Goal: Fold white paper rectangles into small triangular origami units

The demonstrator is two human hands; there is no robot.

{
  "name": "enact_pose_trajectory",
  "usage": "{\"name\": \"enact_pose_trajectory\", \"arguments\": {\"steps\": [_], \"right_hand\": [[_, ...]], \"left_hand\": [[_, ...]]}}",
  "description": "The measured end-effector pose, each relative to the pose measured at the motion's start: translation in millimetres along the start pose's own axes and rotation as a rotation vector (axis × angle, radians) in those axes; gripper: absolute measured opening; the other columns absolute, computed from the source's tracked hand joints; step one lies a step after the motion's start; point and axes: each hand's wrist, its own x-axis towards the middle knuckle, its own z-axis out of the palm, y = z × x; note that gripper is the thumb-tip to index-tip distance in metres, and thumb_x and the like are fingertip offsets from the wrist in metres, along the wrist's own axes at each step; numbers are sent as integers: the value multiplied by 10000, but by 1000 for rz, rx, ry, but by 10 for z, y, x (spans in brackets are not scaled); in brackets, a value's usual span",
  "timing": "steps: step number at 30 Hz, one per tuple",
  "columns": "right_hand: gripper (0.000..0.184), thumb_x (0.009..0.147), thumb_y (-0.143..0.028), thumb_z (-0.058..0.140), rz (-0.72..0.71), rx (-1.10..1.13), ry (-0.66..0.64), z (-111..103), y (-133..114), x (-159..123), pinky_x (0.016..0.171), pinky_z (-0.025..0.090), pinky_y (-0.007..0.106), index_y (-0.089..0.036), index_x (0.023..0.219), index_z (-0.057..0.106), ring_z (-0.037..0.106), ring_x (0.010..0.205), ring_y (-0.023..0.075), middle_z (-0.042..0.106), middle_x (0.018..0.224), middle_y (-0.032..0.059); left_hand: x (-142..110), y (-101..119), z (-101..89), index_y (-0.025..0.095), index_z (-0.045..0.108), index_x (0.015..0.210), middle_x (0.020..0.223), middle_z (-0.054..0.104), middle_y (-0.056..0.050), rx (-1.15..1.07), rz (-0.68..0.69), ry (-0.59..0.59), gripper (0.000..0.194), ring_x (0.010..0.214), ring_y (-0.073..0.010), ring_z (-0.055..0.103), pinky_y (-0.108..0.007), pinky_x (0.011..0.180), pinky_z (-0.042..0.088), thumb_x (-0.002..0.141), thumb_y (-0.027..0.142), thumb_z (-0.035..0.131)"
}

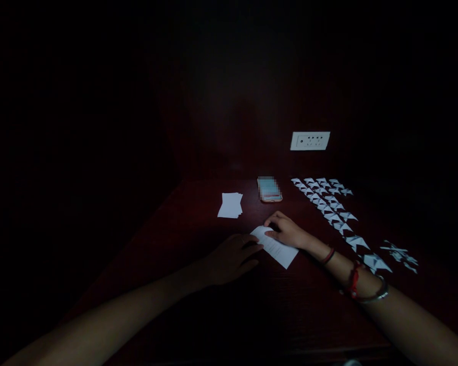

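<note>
A white sheet of paper [280, 251] with faint printed lines lies slanted on the dark red table. At its far edge my right hand [286, 231] has curled fingers and a thumb over the sheet, closed on the paper's edge. My left hand [232, 258] reaches in from the left, its fingers stretched out and slightly apart, with the tips at the sheet's left edge. Beyond the left hand rests a small stack of white paper [230, 205], its sheets not quite aligned.
A phone [269, 189] with a lit, blurred screen lies behind the sheet. Several folded white paper shapes [331, 216] form rows on the right, beside a small pile of paper strips [400, 254]. A white socket panel [310, 141] is on the back wall. The surroundings are very dark.
</note>
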Motion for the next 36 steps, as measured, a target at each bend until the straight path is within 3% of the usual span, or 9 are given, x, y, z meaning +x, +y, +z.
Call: {"name": "enact_pose_trajectory", "arguments": {"steps": [7,13,18,25,36], "right_hand": [[136,690,-200,544,-9,161,27,-20,-22,-19,661,398,248,-157,818,532,474,702,116,521,780,17],[396,641,-158,573,65,272,164,25,-14,-18,635,407,226,-164,1029,496,485,654,101,548,727,-10],[153,655,-129,550,12,102,150,-51,-89,-45,645,408,255,-169,788,613,525,681,130,593,735,14],[198,709,-110,504,-254,39,-29,-136,-214,-82,743,417,273,-184,839,634,547,799,140,612,860,34],[261,723,-106,492,-382,67,-199,-208,-237,-106,814,408,295,-181,939,617,547,873,143,603,956,39]], "left_hand": [[-4,-17,35,245,376,1187,1200,406,-24,31,-6,-6,339,1077,-172,386,-350,921,294,855,309,363],[-28,-24,62,243,365,1193,1217,408,-18,51,0,3,331,1114,-161,364,-360,947,252,866,289,340],[-45,-22,68,235,365,1194,1217,404,-24,60,-6,33,339,1138,-169,330,-361,940,268,858,281,359],[-57,-46,117,255,372,1190,1217,394,-26,117,-61,36,338,1126,-202,332,-392,910,296,854,289,357],[-70,-33,130,195,427,1128,1191,416,-46,119,-91,97,302,1104,-194,359,-375,917,305,845,277,363]]}}
